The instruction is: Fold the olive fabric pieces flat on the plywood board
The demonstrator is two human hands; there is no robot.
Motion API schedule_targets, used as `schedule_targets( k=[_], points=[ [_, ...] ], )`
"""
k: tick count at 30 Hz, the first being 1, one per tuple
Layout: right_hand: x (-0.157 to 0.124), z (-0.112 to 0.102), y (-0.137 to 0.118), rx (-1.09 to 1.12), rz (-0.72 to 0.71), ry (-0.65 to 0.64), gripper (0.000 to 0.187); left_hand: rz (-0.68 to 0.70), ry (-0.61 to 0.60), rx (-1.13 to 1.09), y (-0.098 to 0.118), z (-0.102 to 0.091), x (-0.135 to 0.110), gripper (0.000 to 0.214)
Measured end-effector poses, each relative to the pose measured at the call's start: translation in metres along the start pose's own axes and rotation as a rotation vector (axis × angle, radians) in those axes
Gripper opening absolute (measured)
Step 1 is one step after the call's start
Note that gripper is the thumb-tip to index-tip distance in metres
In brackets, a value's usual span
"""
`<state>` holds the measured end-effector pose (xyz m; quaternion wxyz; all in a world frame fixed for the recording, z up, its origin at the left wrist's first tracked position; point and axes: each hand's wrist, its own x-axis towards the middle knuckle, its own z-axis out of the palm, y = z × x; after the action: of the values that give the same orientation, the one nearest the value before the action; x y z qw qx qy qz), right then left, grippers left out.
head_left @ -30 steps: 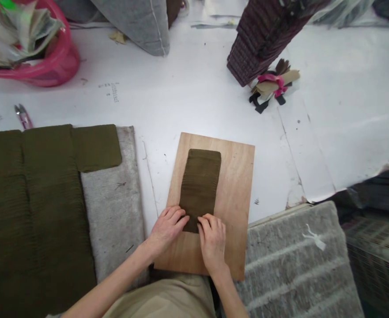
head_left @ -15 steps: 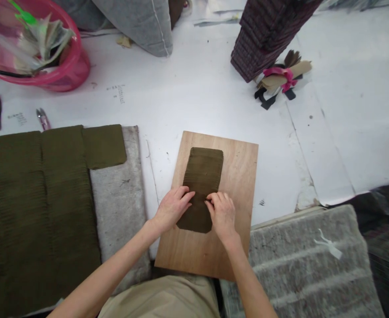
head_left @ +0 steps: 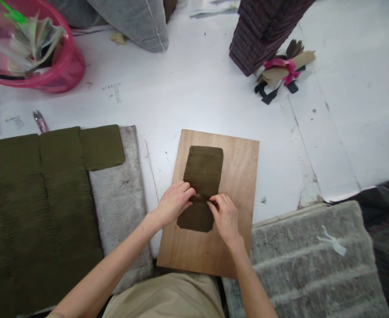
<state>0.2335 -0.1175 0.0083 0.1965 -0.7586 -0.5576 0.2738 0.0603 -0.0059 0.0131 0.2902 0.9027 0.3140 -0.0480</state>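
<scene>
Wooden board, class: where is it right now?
In the head view, the wooden board lies just below centre, under some dark green fabric, between the plain grey mat at left and the striped mat at right.

Beyond the plywood board [head_left: 239, 176], a wide stretch of bench [head_left: 174, 92] is lying open for a hand to pass. A pink basket [head_left: 71, 59] is blocking the far left, while a tall purple fabric stack [head_left: 267, 35] and a scrap bundle [head_left: 280, 73] are obstructing the far side right of centre. At left, a bench strip is narrowing between the board and a grey mat [head_left: 111, 198]; the left wrist [head_left: 153, 221] is crossing it. Bare wood is running free along the board's right edge, beside the right hand [head_left: 226, 215].
</scene>
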Motion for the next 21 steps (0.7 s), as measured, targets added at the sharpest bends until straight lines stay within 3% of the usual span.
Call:
schedule_targets(
  k=[5,8,15,21],
  points=[
    [-0.003,0.003,0.002,0.133,0.052,0.052,0.019,0.014,0.059,-0.055,-0.001,0.003,-0.002,0.039],
    [-0.004,0.003,0.003,0.184,0.065,0.062,0.020,0.046,0.030,-0.022,0.000,0.001,0.000,0.044],
    [-0.006,0.004,0.005,0.204,0.136,0.083,0.025,0.032,0.031,-0.030,-0.001,-0.004,0.005,0.013],
    [-0.004,0.007,0.003,0.109,0.178,0.106,0.028,-0.139,0.078,-0.138,-0.008,0.005,-0.008,0.011]
  ],
)
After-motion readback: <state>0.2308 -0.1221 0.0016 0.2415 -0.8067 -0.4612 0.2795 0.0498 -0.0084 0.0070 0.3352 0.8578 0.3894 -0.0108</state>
